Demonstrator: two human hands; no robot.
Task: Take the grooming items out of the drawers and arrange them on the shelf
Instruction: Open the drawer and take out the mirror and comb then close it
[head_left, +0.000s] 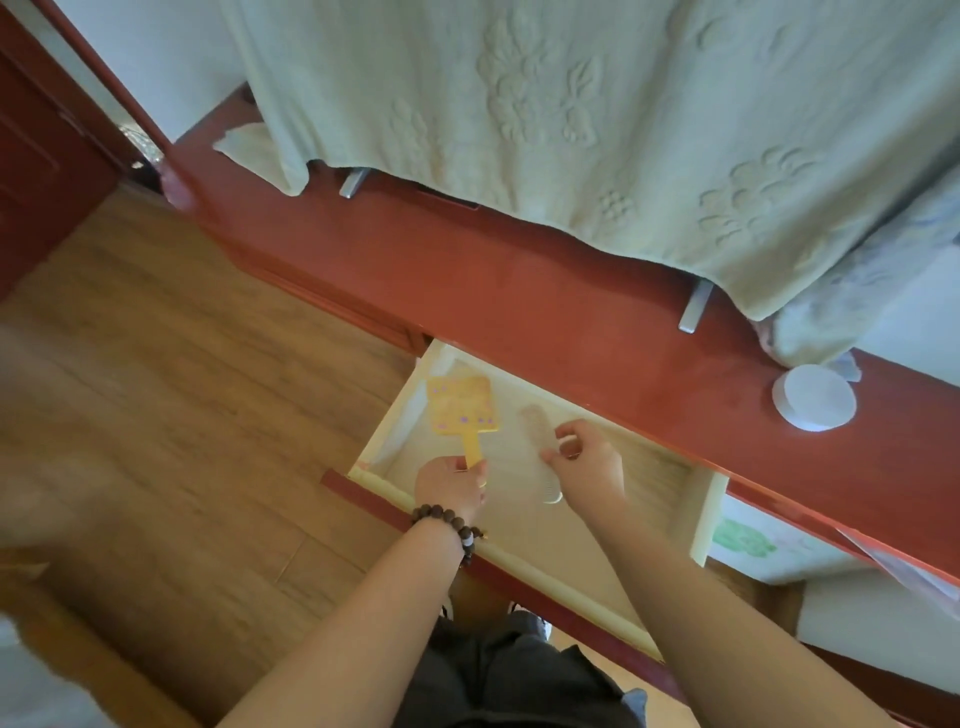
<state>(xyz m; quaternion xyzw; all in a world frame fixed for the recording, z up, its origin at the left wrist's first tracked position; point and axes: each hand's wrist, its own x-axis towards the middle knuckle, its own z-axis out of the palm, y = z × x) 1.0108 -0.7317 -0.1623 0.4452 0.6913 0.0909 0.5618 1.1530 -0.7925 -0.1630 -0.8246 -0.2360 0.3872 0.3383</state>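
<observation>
An open drawer (701, 512) with a pale lining sticks out of a red wooden cabinet. My left hand (451, 484) grips the handle of a yellow hand mirror (461, 405) with purple dots, its square head pointing to the drawer's back left. My right hand (589, 457) is over the drawer's middle with the fingers pinched on a pale comb (540, 447). The comb is blurred, and its lower end shows below the hand. The red cabinet top (519, 291) runs diagonally above the drawer.
A round white container (813, 397) sits on the cabinet top at right. A pale green embossed towel (597, 114) hangs over something on metal feet (693, 306). Wooden floor (182, 389) lies left. A red door (36, 156) stands at far left. A green-printed sheet (743, 538) shows below the top at right.
</observation>
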